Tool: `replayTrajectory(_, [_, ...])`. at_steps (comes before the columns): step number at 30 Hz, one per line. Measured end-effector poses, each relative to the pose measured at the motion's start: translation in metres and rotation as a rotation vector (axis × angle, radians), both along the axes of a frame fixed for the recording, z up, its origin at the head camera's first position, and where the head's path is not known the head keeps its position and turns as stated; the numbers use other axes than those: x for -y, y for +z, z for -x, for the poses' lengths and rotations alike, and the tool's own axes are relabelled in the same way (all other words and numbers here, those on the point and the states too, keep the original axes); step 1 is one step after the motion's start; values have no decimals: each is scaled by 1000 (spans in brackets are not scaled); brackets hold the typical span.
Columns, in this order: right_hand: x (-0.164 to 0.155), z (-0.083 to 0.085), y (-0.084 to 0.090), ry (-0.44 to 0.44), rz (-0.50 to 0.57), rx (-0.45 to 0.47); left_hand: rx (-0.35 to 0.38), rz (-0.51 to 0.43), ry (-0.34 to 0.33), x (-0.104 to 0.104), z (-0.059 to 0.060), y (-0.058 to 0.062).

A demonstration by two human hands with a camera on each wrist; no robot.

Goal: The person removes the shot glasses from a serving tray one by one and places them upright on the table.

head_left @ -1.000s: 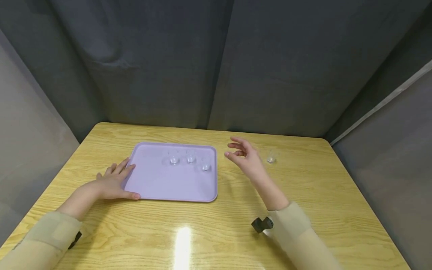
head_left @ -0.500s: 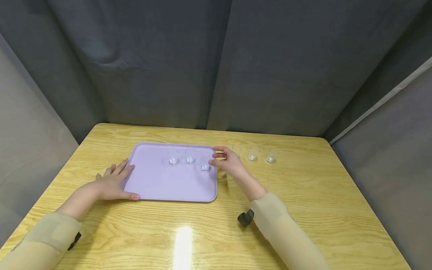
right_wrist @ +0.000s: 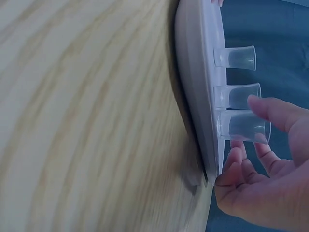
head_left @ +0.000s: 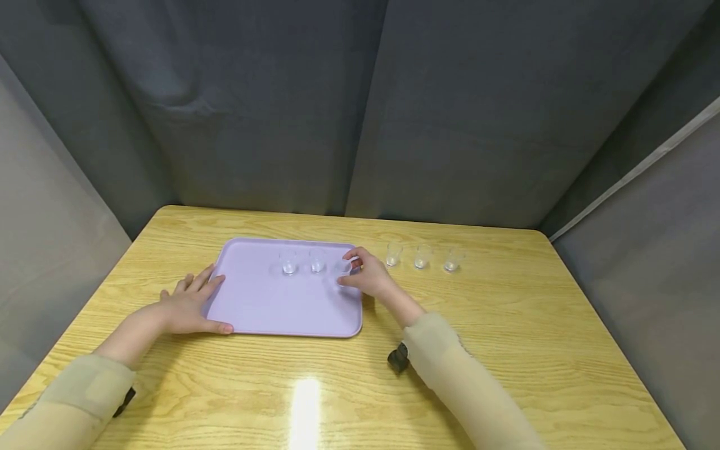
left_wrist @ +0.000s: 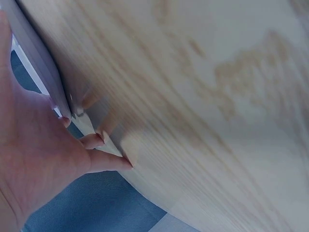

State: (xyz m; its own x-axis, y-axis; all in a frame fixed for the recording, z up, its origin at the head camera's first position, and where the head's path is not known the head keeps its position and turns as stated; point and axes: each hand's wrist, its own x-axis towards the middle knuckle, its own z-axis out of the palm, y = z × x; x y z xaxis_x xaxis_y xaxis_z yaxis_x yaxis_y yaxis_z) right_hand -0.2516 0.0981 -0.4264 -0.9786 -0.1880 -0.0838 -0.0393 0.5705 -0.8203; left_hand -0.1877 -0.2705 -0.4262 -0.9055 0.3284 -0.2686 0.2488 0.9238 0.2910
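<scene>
Fingers of the right hand (head_left: 368,277) curl round the nearest glass (right_wrist: 243,126) on the tray (head_left: 264,312), left hand (head_left: 188,304) flat; clipping its neighbour (right_wrist: 236,95) risks toppling it.

From the head camera, the right hand (head_left: 368,278) covers most of the third clear cup (head_left: 341,270) on the lilac tray (head_left: 270,309). The left wrist picture cuts off the left hand (left_wrist: 34,159) at its edge, and the table grain there is blurred.

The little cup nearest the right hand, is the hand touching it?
Touching. In the right wrist view the right hand has a finger on the rim of the nearest clear cup, which stands on the purple tray.
</scene>
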Motion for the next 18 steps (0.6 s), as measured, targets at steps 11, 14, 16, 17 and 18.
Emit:
replayTrajectory(11, [5,-1,2,7,-60,-60,8,-10,7,-1,-1,3])
replayTrajectory(14, [4,-2,7,17,-50,-58,9,-10,7,-1,-2,3])
replayTrajectory(16, [3,-3,11,31,-48,-61,9,-10,7,-1,-2,3])
replayTrajectory(17, [2,-4,13,37,-46,-60,10,-11,8,-2,-2,3])
replayTrajectory(18, [1,-4,16,44,-39,-59,9,-12,8,-2,-2,4])
